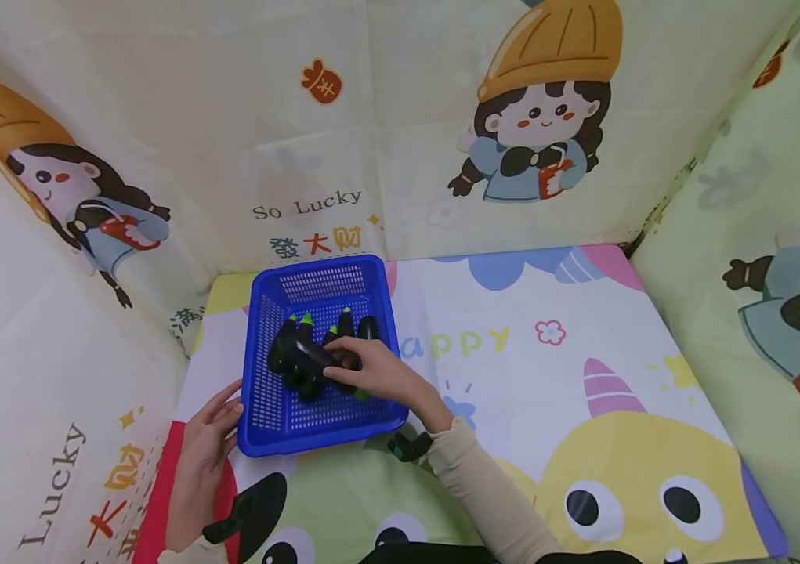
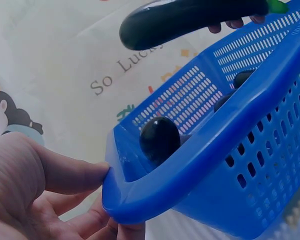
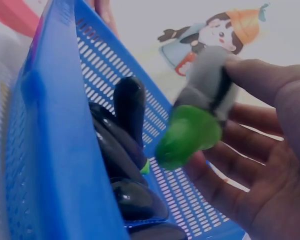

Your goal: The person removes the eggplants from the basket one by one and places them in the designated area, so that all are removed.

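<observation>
A blue plastic basket point(image 1: 322, 442) with slotted walls holds several dark eggplants point(image 3: 130, 200) with green stem ends. My right hand point(image 1: 378, 372) grips one eggplant point(image 2: 175, 25) between thumb and fingers, raised above the basket. In the right wrist view its green cap point(image 3: 190, 137) faces the camera, slightly blurred. At the basket's left side my left hand point(image 1: 202, 446) holds the rim, with the thumb point(image 2: 85, 175) on the rim and the other fingers beneath it. A rounded eggplant end point(image 2: 160, 139) shows inside, near that hand. The lower parts of some eggplants are hidden by the basket wall.
Under the basket lies a cartoon-printed table cover point(image 1: 470, 407), which extends far to the right. Pale printed cloth point(image 1: 407, 141) hangs behind the table and on both sides. Each wrist wears a black strap point(image 1: 410, 446).
</observation>
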